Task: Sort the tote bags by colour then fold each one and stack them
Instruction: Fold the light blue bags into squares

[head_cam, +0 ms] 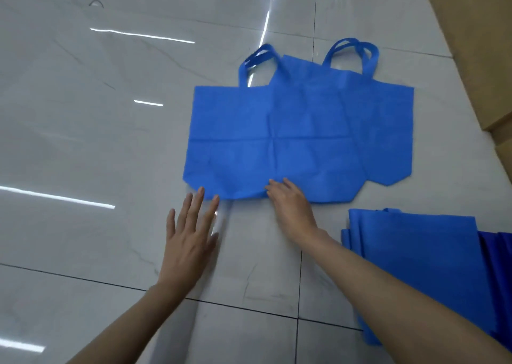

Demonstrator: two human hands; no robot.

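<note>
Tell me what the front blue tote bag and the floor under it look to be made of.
The tote bag looks like thin matte fabric, probably non-woven synthetic; it keeps crisp fold creases. The floor looks like polished pale tiles, ceramic or stone, unclear which: grey veining, dark joints, sharp light reflections.

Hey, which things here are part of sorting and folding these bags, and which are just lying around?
Job:
front bag
rear bag, partly under it
folded pile
darker blue fabric
left hand and right hand, at the front bag's bottom edge

Lying about:
cardboard boxes
</note>
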